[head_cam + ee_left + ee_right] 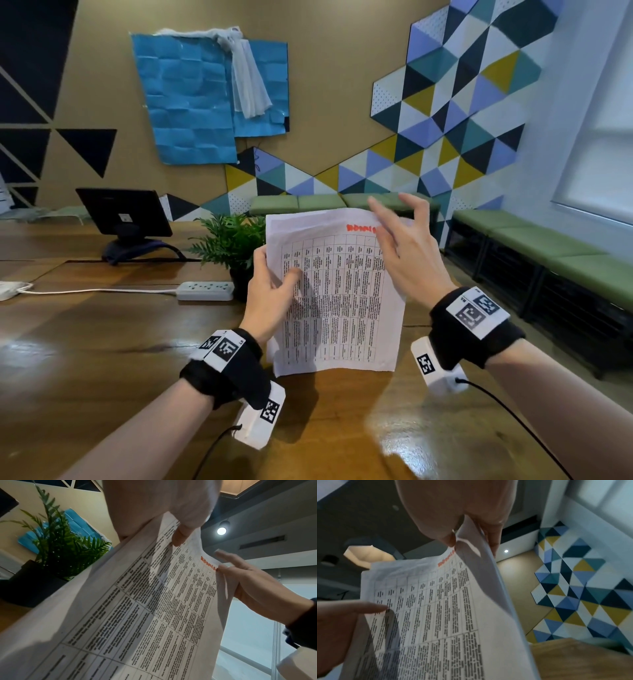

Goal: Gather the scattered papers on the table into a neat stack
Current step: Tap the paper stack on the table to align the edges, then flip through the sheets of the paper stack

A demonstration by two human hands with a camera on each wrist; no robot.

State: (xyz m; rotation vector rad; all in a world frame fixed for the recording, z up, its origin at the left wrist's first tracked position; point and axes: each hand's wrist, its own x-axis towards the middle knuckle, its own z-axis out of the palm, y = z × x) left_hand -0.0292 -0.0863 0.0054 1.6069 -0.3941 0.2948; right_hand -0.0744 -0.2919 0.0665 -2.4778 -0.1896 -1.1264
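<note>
A sheaf of white papers (335,301) printed with a table and red lettering stands upright, its bottom edge on the wooden table (102,359). My left hand (274,291) grips the left edge, thumb across the front sheet and fingers behind. My right hand (404,253) is at the upper right corner. In the right wrist view the papers (436,615) pass between the thumb and fingers of my right hand (453,507), which pinch that corner; the other fingers spread. The left wrist view shows the papers (154,608) under my left hand (154,507).
A potted fern (233,246) stands just behind the papers, with a white power strip (205,291) and its cord to the left. A dark screen on a stand (126,212) sits at the back left. Green benches (548,246) line the right wall.
</note>
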